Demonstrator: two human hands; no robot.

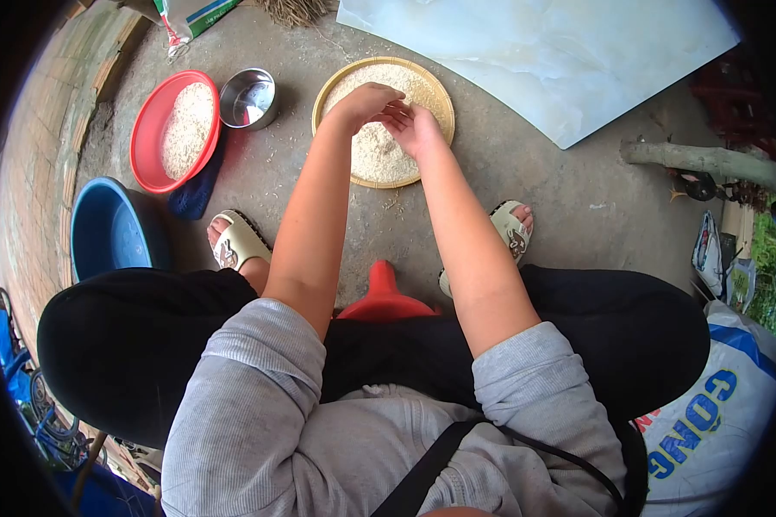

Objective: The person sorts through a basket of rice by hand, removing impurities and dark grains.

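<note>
A round woven bamboo tray [447, 110] lies on the ground in front of me, covered with pale grain [379, 159] that looks like rice, heaped toward its near side. Over its middle, my left hand [371, 103] is bent at the wrist, its fingers stretched to the right. My right hand [416, 131] faces it with the palm turned inward and the fingers apart, pointing left. The fingers of both hands meet or overlap in this view, curved above the grain. No object shows in either hand.
To the left stand a red basin [138, 142] of similar grain, a steel bowl [248, 97] and a blue tub [103, 228]. A marble-patterned slab [543, 60] lies at the upper right, near a log [707, 159]. A printed white sack [707, 414] is beside my right knee.
</note>
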